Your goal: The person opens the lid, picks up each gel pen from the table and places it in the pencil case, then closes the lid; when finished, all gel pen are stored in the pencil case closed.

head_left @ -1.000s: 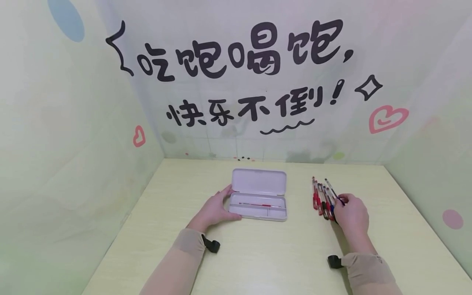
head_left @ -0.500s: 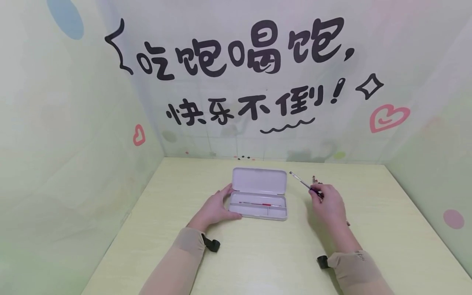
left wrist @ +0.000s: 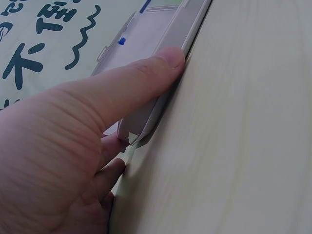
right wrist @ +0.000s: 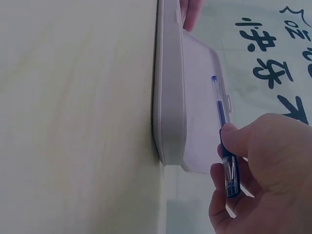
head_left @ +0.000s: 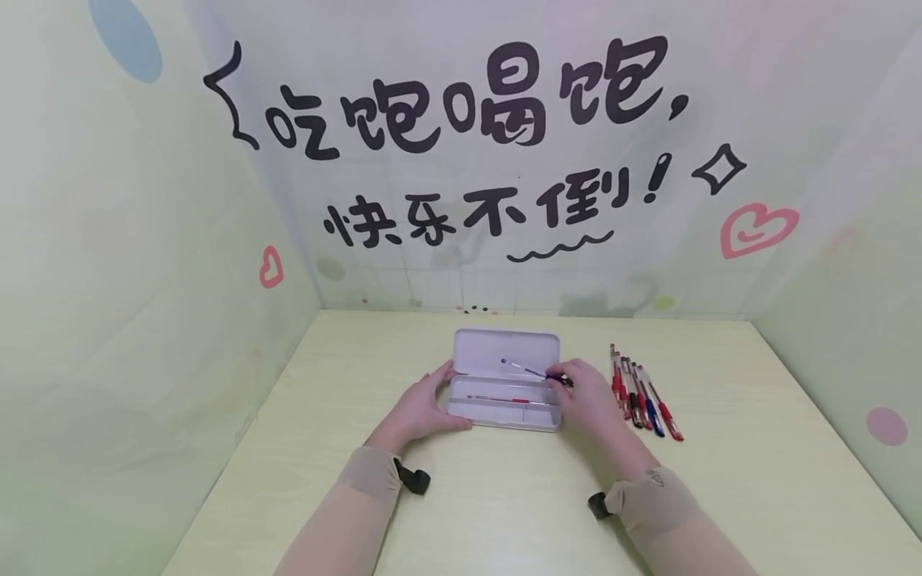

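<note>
An open pale lilac pencil case [head_left: 542, 414] lies on the table, its lid [head_left: 479, 350] tipped back. My left hand [head_left: 414, 412] holds the case's left end, thumb along the front wall and fingers round the far side, as the left wrist view shows. One red pen [head_left: 520, 399] lies lengthwise in the case's rear compartment. Over the case's right end, my right hand [head_left: 587, 400] pinches a blue pen [right wrist: 231, 170] between thumb and fingers. That pen's slim end points left, crossing in front of the lid in the head view.
Right of the case, several red, black and blue pens [head_left: 635, 404] lie side by side on the table [head_left: 497, 504]. Dividers [head_left: 523, 412] split the case into compartments. A printed cloth backdrop [head_left: 403, 280] stands behind the table and along both sides.
My right hand has carried the blue pen leftward from the group of pens to above the case. My left hand has stayed at the case's left end.
</note>
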{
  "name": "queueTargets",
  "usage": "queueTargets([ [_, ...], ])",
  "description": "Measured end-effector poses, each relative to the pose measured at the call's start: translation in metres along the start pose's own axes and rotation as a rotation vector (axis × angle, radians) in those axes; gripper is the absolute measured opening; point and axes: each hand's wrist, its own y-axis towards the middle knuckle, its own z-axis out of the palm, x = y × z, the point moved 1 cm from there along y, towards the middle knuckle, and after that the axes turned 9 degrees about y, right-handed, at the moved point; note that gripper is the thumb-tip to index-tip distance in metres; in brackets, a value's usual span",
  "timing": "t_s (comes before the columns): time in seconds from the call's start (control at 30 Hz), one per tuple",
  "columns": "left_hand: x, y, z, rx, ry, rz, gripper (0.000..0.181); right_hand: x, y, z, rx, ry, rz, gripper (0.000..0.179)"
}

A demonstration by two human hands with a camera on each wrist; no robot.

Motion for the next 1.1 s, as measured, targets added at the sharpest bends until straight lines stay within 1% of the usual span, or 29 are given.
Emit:
queueTargets([
  [0.23, -0.002, -0.003, -0.001, 0.001, 0.001, -0.005, 0.134, 0.015, 0.006, 0.019, 0.085, 0.008, -0.104, 0.014],
  [0.33, -0.002, -0.003, -0.001, 0.002, 0.000, -0.006, 0.134, 0.018, 0.008, 0.026, 0.118, -0.001, -0.104, 0.012],
  [0.53, -0.004, -0.004, -0.002, 0.002, -0.002, -0.007, 0.134, 0.017, 0.011, 0.037, 0.168, -0.032, -0.091, 0.010],
  [0.73, -0.005, -0.003, -0.002, -0.002, 0.007, -0.001, 0.134, 0.018, 0.013, 0.046, 0.191, -0.058, -0.100, 0.007],
  [1.1, -0.003, -0.002, -0.001, -0.010, 0.009, -0.005, 0.135, 0.022, 0.012, 0.048, 0.216, -0.068, -0.094, 0.011],
])
